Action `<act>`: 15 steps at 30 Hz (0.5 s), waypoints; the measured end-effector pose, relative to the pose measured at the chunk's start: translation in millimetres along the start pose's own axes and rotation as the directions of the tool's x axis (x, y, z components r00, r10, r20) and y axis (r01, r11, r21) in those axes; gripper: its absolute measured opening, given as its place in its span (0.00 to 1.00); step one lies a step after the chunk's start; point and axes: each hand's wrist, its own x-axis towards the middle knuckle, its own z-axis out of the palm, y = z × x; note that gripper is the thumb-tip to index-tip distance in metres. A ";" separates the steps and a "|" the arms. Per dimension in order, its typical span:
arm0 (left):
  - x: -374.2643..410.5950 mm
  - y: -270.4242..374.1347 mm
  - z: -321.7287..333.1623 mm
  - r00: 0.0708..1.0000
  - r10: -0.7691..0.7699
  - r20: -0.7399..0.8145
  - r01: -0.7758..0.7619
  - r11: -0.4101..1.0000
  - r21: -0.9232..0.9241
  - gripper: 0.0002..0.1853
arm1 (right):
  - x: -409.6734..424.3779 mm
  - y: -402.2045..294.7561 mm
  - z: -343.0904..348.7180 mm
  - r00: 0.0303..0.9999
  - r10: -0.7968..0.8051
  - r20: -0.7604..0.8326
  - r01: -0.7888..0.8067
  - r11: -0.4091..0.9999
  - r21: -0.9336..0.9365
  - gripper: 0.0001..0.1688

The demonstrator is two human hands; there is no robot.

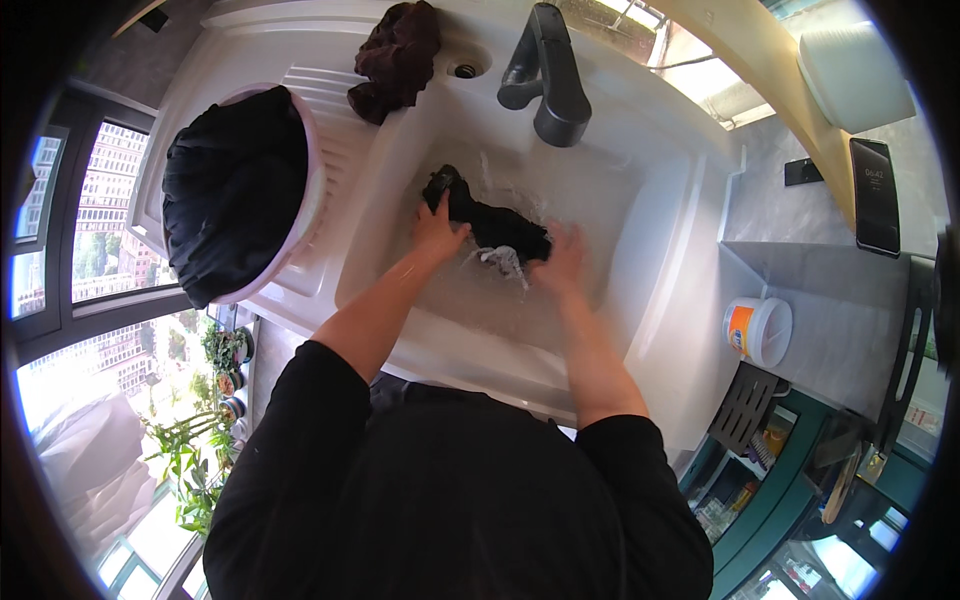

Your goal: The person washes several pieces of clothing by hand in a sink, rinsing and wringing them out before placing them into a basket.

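A bunched black cloth [499, 223] lies in the water of a white laundry sink [679, 247]. At its left end is my left hand [439, 229], thumb and fingers apart against the fabric. My right hand [559, 259], blurred, touches the right end; how firmly it grips is unclear. Water splashes and foams beside the cloth. Over the far side of the basin stands a dark faucet [551, 82]. A wrung, dark brown cloth [397, 60] rests on the sink's back left edge.
On the ribbed washboard [334, 180] to the left sits a pale basin [313, 165] heaped with black fabric [232, 195]. A drain opening [465, 70] is beside the brown cloth. At right are a white tub [772, 332], a phone [875, 196] and a slotted dark rack [745, 407].
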 end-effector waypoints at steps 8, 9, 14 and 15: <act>23.5 -32.0 27.6 0.976 -0.141 0.163 0.166 0.975 -0.147 0.39 | -10.6 -17.5 11.3 0.844 0.144 0.517 -0.088 0.987 -0.132 0.41; 29.7 -39.7 26.6 0.959 -0.236 0.158 0.281 0.871 -0.403 0.39 | -12.4 -22.1 6.7 0.846 0.359 0.394 -0.351 0.932 -0.094 0.40; 10.3 14.5 0.6 0.784 -0.053 0.618 0.618 -0.008 -0.786 0.43 | -11.3 -28.7 63.8 0.698 0.667 0.260 -0.684 0.515 0.516 0.28; 10.6 13.4 7.7 0.751 0.145 0.645 0.660 -0.119 -0.742 0.43 | 0.2 -51.8 52.1 0.620 0.584 0.524 -0.716 0.147 0.683 0.25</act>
